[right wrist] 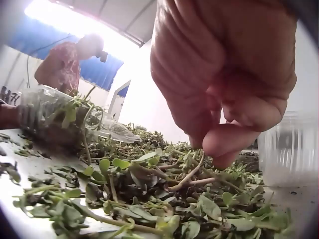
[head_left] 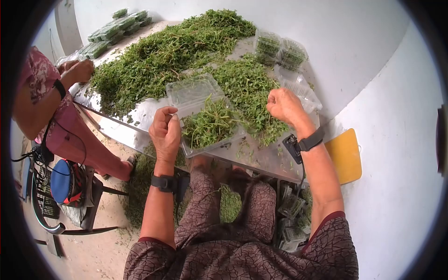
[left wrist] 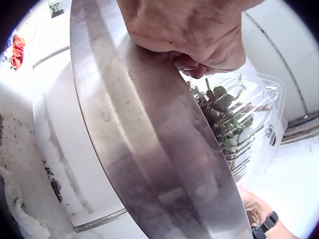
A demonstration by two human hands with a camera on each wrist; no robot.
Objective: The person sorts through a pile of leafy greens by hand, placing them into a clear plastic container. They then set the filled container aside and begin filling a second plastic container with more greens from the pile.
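Observation:
A clear plastic clamshell box with its lid raised stands at the table's near edge, filled with leafy green sprigs. At the box's left side is my left hand, its fingers curled and the thumb close to the rim; I cannot tell whether it grips the plastic. My right hand is over the loose greens to the right of the box. In the right wrist view, the thumb and fingers of that hand pinch a thin stem low over the heap.
A large heap of greens spreads across the metal table. Filled boxes stand at the right back, more at the far left. Empty clear boxes lie near my right hand. Another person works at the left.

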